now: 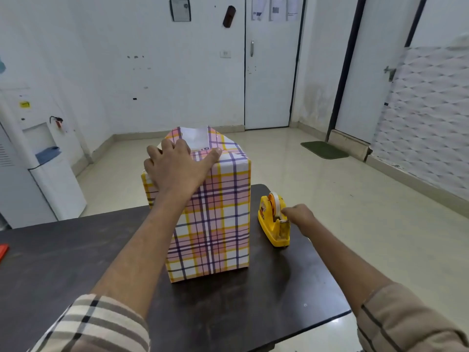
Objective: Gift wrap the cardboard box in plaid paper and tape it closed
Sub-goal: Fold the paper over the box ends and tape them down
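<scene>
The box [215, 224] stands upright on the dark table [76, 262], wrapped in pink, yellow and purple plaid paper. At its top, paper flaps stand up and their white inner side shows at the far edge. My left hand [177, 166] lies flat on the box's top with fingers spread, pressing folded paper down. A yellow tape dispenser [274, 222] with a white tape roll sits on the table right of the box. My right hand [298, 215] touches the dispenser, its fingertips pinched at the tape near the cutter.
A red object [3, 250] lies at the table's left edge. A white water dispenser [43, 161] stands on the floor to the left. A closed door [269, 72] and a green mat [323, 149] lie beyond the table. The table's right edge is close to the tape dispenser.
</scene>
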